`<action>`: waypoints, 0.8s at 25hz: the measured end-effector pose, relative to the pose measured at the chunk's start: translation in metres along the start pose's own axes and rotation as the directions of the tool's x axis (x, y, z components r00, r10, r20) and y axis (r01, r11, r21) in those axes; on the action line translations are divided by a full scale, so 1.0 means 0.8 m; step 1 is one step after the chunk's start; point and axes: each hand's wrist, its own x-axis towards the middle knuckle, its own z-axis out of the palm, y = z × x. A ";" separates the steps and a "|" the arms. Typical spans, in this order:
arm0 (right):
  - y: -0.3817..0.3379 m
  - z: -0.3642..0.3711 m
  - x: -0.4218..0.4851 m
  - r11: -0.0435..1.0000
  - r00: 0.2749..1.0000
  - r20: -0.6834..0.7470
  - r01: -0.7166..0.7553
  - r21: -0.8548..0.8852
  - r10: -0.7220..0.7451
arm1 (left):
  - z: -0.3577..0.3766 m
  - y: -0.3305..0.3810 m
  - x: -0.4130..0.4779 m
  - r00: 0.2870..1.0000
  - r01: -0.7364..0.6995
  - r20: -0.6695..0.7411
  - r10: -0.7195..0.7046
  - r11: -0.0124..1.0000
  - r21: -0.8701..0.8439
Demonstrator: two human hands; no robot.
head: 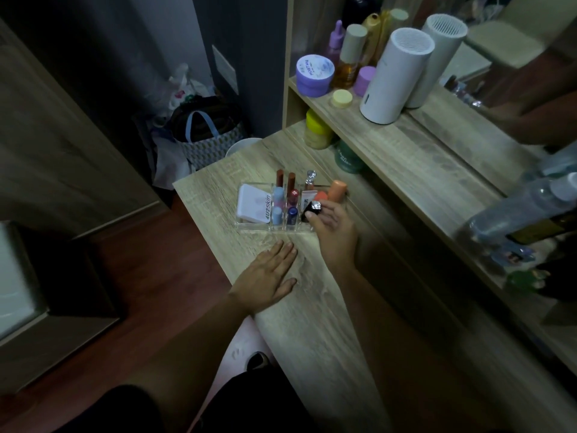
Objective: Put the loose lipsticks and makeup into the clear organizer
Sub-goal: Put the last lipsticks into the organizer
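Note:
The clear organizer point(249, 225) stands on the wooden desk point(312, 307). A white compact point(251, 203) lies in its left compartment. Several lipsticks stand upright in the middle slots, among them two light blue ones point(277, 214), a dark blue one point(292, 215) and two red-brown ones point(284, 179). My right hand point(332, 226) is at the organizer's right end, fingers closed on a black lipstick with a silver cap point(312, 209) over the front right slot. An orange tube point(337, 190) sits just beyond that hand. My left hand point(270, 275) lies flat on the desk, fingers apart, holding nothing.
A shelf point(390, 145) behind the organizer carries a purple jar point(313, 75), bottles, a yellow lid and a tall white cylinder point(395, 76). A yellow-lidded jar point(317, 132) and a green jar point(346, 156) sit under it. Bags point(206, 135) lie on the floor left of the desk.

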 end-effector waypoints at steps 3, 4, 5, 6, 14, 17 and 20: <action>0.005 0.006 0.000 0.997 1.000 -0.001 0.031 -0.077 -0.031 | 0.001 -0.001 0.000 1.000 0.004 0.009 -0.004 1.000 -0.005; 0.006 0.007 0.000 0.996 0.999 -0.007 0.037 -0.081 -0.037 | 0.002 -0.001 0.000 1.000 0.004 0.010 -0.004 1.000 -0.004; 0.006 0.009 0.001 0.996 0.999 -0.009 0.040 -0.082 -0.040 | 0.002 -0.001 0.000 1.000 0.008 0.013 -0.008 1.000 -0.004; 0.006 0.009 0.001 0.995 0.999 -0.009 0.043 -0.086 -0.044 | 0.003 -0.001 0.000 1.000 0.013 0.016 -0.013 1.000 -0.007; 0.010 0.011 -0.004 0.961 0.994 -0.026 0.099 -0.257 -0.110 | 0.004 -0.001 -0.001 1.000 0.005 -0.011 -0.006 1.000 -0.006; 0.009 0.014 -0.003 0.959 0.995 -0.037 0.076 -0.275 -0.090 | 0.003 0.000 -0.001 1.000 0.007 -0.011 -0.007 1.000 -0.008; 0.009 0.016 0.000 0.960 0.996 -0.032 0.068 -0.270 -0.080 | 0.000 0.002 -0.001 0.999 -0.009 -0.036 0.009 1.000 -0.009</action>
